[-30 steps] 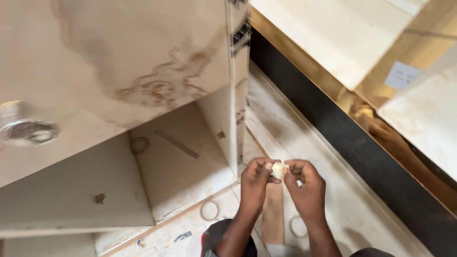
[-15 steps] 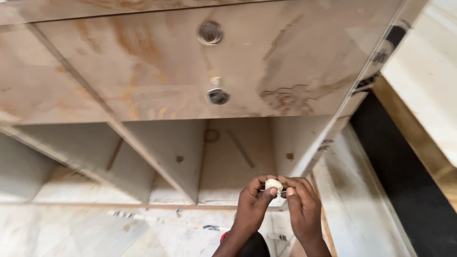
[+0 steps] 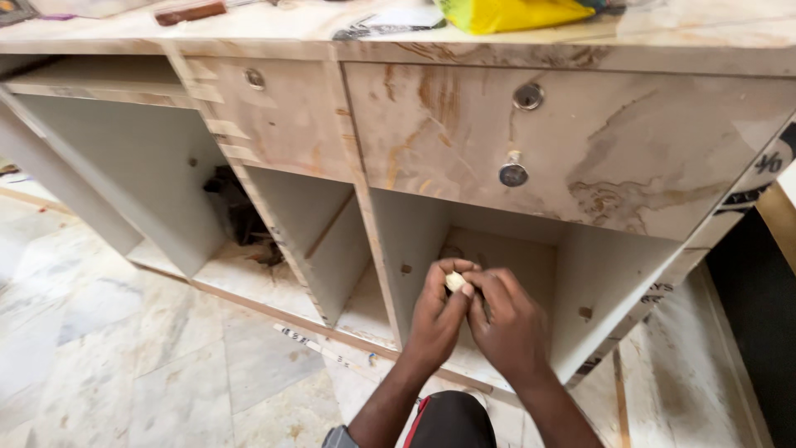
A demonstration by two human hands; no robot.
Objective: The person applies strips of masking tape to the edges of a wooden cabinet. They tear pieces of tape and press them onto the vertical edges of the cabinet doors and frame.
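Your left hand (image 3: 438,309) and right hand (image 3: 507,322) meet in front of the open compartment (image 3: 506,274) below the marble-patterned drawer (image 3: 564,149). Both are closed, pinching a small pale object (image 3: 454,281) between the fingertips. Most of that object is covered by your fingers, and its shape cannot be made out. The drawer carries a round lock (image 3: 528,96) and a knob (image 3: 513,173). A yellow bag (image 3: 506,12) on the countertop (image 3: 274,29) is cut off at the upper edge.
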